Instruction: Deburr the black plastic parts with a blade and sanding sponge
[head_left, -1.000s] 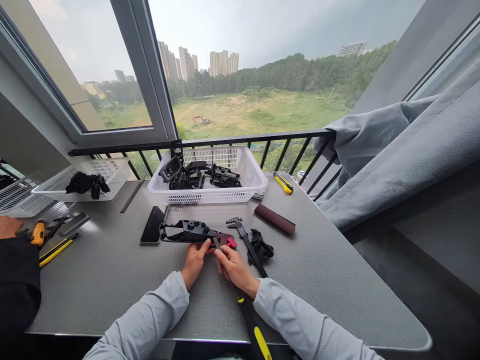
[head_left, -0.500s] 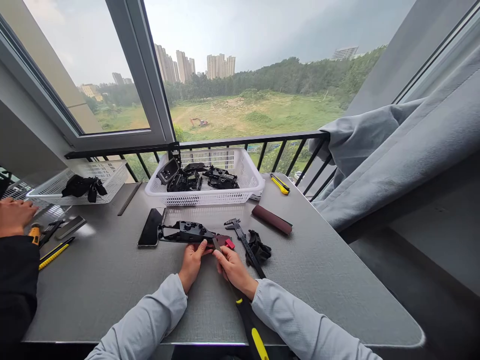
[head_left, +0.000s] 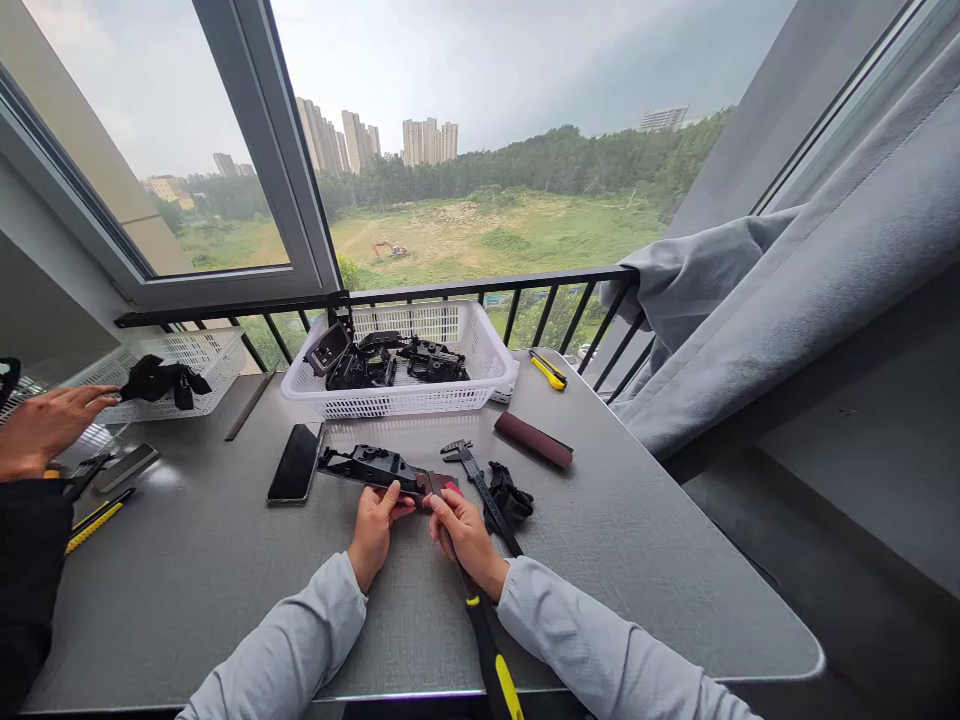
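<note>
Well, close work near the table's edge

A gray table (head_left: 637, 570) runs out to a balcony railing (head_left: 480, 285), with a white plastic basket (head_left: 397, 400) of black parts (head_left: 360, 367) at its far edge. Mid-table, a black plastic part (head_left: 360, 465) lies flat between a smartphone (head_left: 295, 463) and a vernier caliper (head_left: 469, 470), a red block (head_left: 450, 486) at its end. The left hand (head_left: 373, 530) pinches the part narrowly; the right hand (head_left: 465, 540) closes around a yellow-and-black tool handle (head_left: 484, 640). Another person's hand (head_left: 49, 420) hovers far left. The caliper's markings are too small to read.
</note>
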